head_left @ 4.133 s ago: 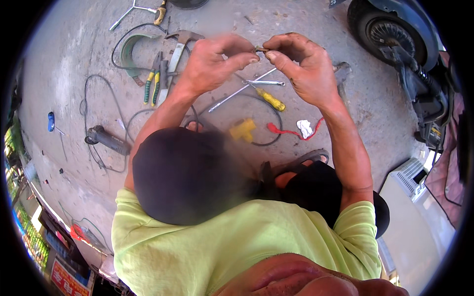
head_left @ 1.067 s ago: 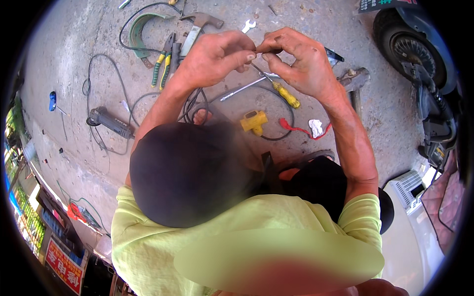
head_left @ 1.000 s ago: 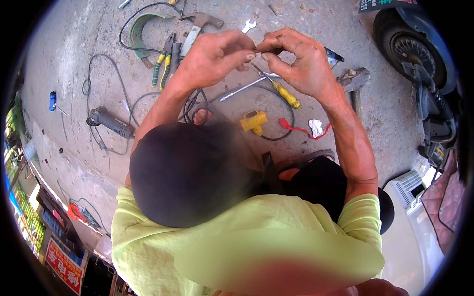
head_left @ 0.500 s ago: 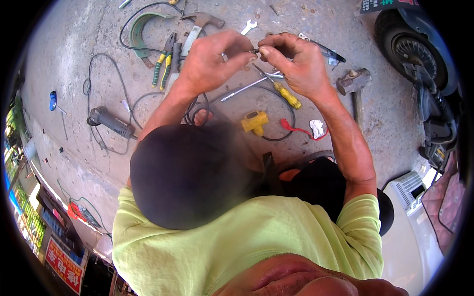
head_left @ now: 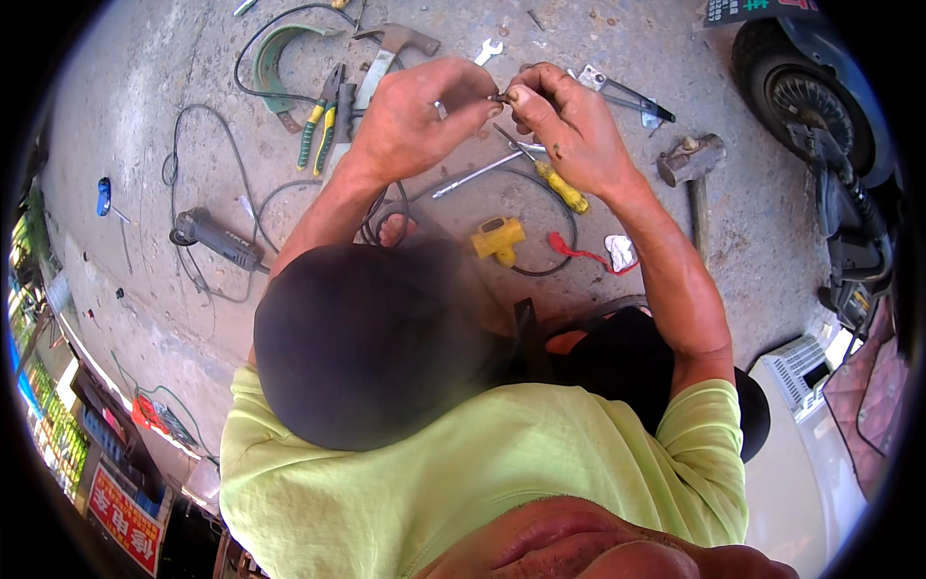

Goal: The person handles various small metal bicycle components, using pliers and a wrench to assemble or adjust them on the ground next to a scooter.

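My left hand [head_left: 420,114] and my right hand [head_left: 577,124] meet over the concrete floor, fingertips nearly touching. Between them is a small dark part [head_left: 499,97], perhaps a bolt or pin; its exact kind is too small to make out. The thumb and fingers of each hand pinch one end of it. Below my right hand lies a screwdriver with a yellow handle [head_left: 561,187], its shaft crossing a silver rod [head_left: 480,173]. A hammer [head_left: 386,58] and pliers with green and yellow grips [head_left: 318,125] lie beside my left hand. An open-end wrench [head_left: 488,52] rests just beyond my fingers.
An angle grinder [head_left: 217,239] with its cord lies at left, near a blue-handled tool [head_left: 104,198]. A yellow plug connector [head_left: 498,239] sits in front of me. At right are a sledgehammer [head_left: 692,162], a black and silver bracket [head_left: 637,99] and a scooter wheel [head_left: 805,96]. A curved green metal piece [head_left: 275,60] lies far left.
My right hand has turned slightly and its fingers have shifted around the small part, showing more of the bracket behind. My left hand stays almost in place.
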{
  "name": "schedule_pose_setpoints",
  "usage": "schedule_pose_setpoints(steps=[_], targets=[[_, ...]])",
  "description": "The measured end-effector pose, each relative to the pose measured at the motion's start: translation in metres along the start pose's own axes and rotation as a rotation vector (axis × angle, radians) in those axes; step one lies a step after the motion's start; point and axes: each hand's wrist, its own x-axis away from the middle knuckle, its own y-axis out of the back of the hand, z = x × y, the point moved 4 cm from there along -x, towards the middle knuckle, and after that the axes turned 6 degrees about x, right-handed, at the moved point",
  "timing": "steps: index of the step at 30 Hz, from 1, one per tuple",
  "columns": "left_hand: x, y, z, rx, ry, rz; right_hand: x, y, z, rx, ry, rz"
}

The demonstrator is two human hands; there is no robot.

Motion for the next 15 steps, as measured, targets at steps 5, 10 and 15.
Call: schedule_pose_setpoints(steps=[5, 10, 15], targets=[[0.000, -0.001, 0.002, 0.025, 0.013, 0.000, 0.000, 0.001, 0.004, 0.076, 0.149, -0.015], [0.003, -0.002, 0.011, 0.016, -0.001, -0.004, 0.000, -0.005, -0.004, 0.014, -0.039, 0.165], [0.000, -0.001, 0.015, 0.099, 0.003, 0.024, -0.004, -0.001, -0.006, -0.055, 0.020, 0.116]])
